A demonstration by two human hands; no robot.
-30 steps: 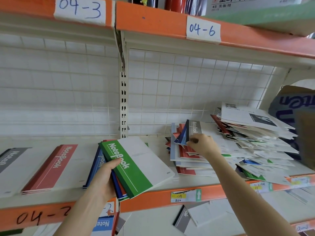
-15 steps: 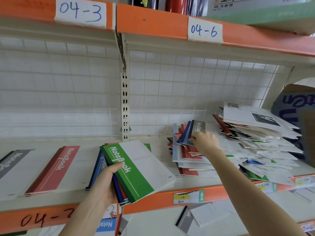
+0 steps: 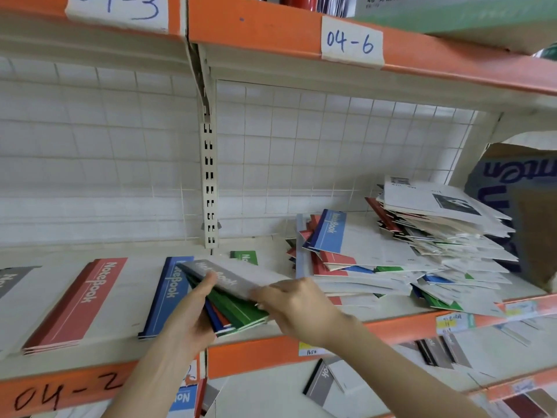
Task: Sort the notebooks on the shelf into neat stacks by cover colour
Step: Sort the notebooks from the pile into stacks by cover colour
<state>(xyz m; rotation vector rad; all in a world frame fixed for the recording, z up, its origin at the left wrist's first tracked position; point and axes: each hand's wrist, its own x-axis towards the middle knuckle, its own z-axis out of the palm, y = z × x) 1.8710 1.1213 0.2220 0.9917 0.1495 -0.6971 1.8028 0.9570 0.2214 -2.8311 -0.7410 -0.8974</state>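
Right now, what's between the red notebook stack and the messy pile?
In the head view, between the red notebook stack and the messy pile lie a blue notebook stack and the mixed bundle in both hands.

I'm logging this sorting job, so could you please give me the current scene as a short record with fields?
Left hand: left hand grips a fanned bundle of mixed notebooks at the shelf's front edge
Right hand: right hand lays a grey notebook on top of that bundle
Sorted so far: red stack, blue stack, grey stack at the left edge
Lone item: green notebook behind the bundle
Unsorted: messy pile on the right, blue notebook on top
Shelf: orange-edged shelf
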